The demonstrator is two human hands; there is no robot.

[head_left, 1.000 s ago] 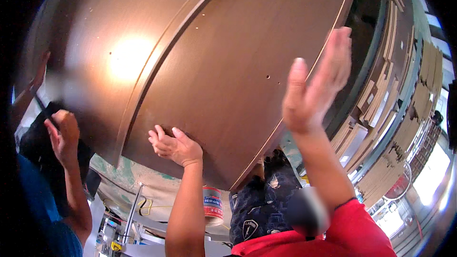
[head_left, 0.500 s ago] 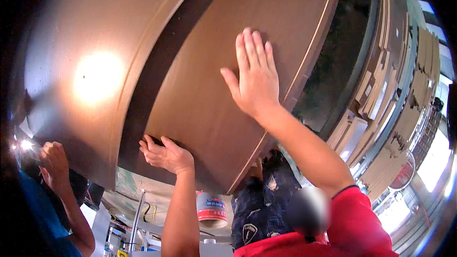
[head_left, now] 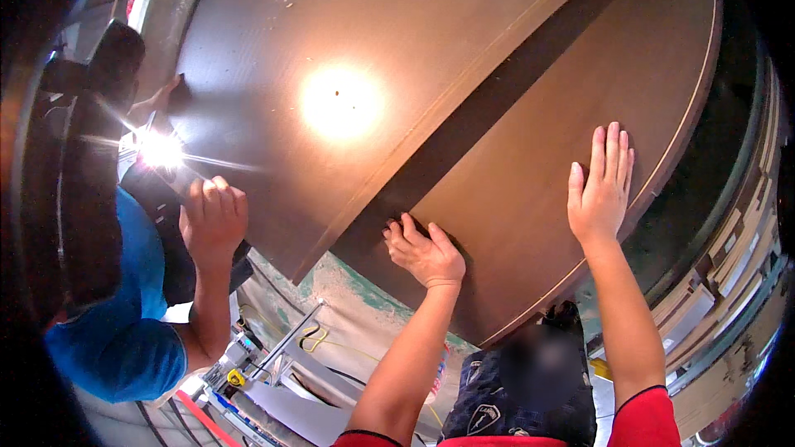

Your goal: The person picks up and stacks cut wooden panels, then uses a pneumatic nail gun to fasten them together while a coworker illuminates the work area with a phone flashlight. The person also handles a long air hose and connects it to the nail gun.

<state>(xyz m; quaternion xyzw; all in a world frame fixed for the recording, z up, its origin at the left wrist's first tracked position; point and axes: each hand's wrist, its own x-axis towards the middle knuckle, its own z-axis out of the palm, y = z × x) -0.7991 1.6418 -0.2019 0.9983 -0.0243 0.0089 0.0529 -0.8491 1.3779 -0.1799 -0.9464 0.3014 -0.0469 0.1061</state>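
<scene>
A wide brown panel [head_left: 530, 190] with a pale line along its right edge lies in front of me. My right hand [head_left: 601, 194] rests flat on it near that edge, fingers stretched out and holding nothing. Nearer to me, my left hand [head_left: 426, 255] touches the same panel beside a dark band [head_left: 472, 136], its fingers apart and slightly bent; the fingertips are partly in shade. On the left, a second large brown panel [head_left: 273, 157] borders the dark band, with a bright glare on its surface. Whether the band is a shadow or a gap I cannot tell.
A co-worker in a blue shirt [head_left: 137, 306] stands at the left beside a glaring lamp [head_left: 159, 149], one fist [head_left: 214, 215] raised near the left panel. Below are metal equipment [head_left: 240, 368] and a yellow cable [head_left: 313, 338]. Stacked boards [head_left: 729, 290] line the right.
The view has swung left, bringing the co-worker and lamp further in. My hands stay on the panel; a red and white tub below is now mostly hidden behind my left forearm.
</scene>
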